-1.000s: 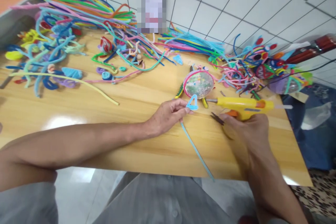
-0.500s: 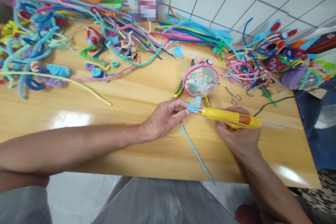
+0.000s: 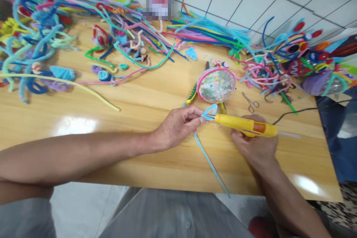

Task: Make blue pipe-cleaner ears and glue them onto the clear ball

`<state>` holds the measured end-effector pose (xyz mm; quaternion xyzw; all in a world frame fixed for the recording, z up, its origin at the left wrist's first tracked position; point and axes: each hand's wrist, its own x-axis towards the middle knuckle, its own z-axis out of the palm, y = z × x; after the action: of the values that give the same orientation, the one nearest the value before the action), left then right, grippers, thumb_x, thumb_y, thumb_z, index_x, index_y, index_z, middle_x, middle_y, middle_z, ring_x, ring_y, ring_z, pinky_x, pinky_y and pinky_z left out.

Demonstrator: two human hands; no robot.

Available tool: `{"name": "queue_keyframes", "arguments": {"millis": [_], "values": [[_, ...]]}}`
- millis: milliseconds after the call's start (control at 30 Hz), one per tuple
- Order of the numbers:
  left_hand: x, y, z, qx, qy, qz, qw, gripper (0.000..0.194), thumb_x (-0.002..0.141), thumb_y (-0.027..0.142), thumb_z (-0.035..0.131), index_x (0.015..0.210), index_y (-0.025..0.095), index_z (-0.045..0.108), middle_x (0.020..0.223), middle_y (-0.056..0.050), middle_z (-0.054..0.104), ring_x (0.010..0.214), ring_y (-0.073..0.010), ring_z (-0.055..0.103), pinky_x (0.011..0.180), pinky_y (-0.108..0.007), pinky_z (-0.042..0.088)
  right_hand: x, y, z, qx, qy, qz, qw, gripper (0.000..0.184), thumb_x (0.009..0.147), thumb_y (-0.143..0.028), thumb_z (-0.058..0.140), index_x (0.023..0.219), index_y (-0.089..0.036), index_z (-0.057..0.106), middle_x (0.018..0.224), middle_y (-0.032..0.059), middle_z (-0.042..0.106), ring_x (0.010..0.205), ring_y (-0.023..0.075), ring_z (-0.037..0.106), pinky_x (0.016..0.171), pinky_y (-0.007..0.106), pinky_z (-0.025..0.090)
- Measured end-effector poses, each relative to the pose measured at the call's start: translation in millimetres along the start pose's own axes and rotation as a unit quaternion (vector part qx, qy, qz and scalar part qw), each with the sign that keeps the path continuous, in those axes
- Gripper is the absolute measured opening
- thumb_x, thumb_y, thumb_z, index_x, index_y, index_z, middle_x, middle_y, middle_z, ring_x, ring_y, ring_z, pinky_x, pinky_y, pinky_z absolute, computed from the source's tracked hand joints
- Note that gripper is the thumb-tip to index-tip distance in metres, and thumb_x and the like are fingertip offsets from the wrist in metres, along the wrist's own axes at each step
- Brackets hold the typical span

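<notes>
My left hand pinches a small light-blue pipe-cleaner triangle just above the wooden table. My right hand grips a yellow glue gun, whose nozzle tip touches the triangle's lower right corner. A straight light-blue pipe cleaner lies under my left fingers and runs toward the table's near edge. Just beyond the triangle sits a clear ball ringed in pink pipe cleaner.
Small scissors lie right of the ball. Piles of coloured pipe cleaners cover the back and left of the table. Finished pipe-cleaner figures crowd the back right corner. The gun's black cord runs off right.
My right hand swung the glue gun leftward from the table's right side until its nozzle met the blue triangle. The left hand kept hold of the triangle. The view shifted slightly.
</notes>
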<state>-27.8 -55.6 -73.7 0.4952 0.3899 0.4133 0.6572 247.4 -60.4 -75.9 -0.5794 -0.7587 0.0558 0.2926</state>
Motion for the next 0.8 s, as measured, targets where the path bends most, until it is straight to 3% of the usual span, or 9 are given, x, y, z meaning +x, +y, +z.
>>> {"name": "queue_keyframes", "arguments": {"millis": [300, 600, 800], "values": [[0.3, -1.1, -1.1, 0.021, 0.007, 0.01, 1.0, 0.021, 0.095, 0.035, 0.069, 0.101, 0.015, 0.074, 0.086, -0.002, 0.074, 0.068, -0.0098, 0.062, 0.063, -0.021, 0.054, 4.9, -4.4, -4.7, 0.008, -0.006, -0.006, 1.0, 0.03, 0.073, -0.02, 0.067, 0.103, -0.026, 0.065, 0.084, 0.0008, 0.071, 0.066, 0.021, 0.067, 0.06, 0.034, 0.057], [1.0, 0.3, -1.7, 0.026, 0.003, 0.01, 1.0, 0.022, 0.094, 0.036, 0.07, 0.099, 0.015, 0.075, 0.085, -0.002, 0.072, 0.068, -0.0104, 0.062, 0.064, -0.021, 0.054, 2.6, -0.7, -1.2, 0.021, -0.005, 0.015, 1.0, 0.028, 0.075, -0.018, 0.067, 0.102, -0.026, 0.064, 0.086, 0.0028, 0.07, 0.074, 0.0232, 0.069, 0.066, 0.037, 0.059], [1.3, -3.1, -1.6, 0.026, 0.004, 0.008, 1.0, 0.022, 0.095, 0.035, 0.068, 0.101, 0.015, 0.074, 0.085, -0.003, 0.072, 0.067, -0.0105, 0.061, 0.063, -0.022, 0.054, 3.4, -2.5, -3.9, 0.024, -0.023, 0.017, 0.999, 0.026, 0.074, -0.018, 0.066, 0.099, -0.026, 0.064, 0.082, 0.0015, 0.068, 0.07, 0.0223, 0.066, 0.063, 0.036, 0.058]]}}
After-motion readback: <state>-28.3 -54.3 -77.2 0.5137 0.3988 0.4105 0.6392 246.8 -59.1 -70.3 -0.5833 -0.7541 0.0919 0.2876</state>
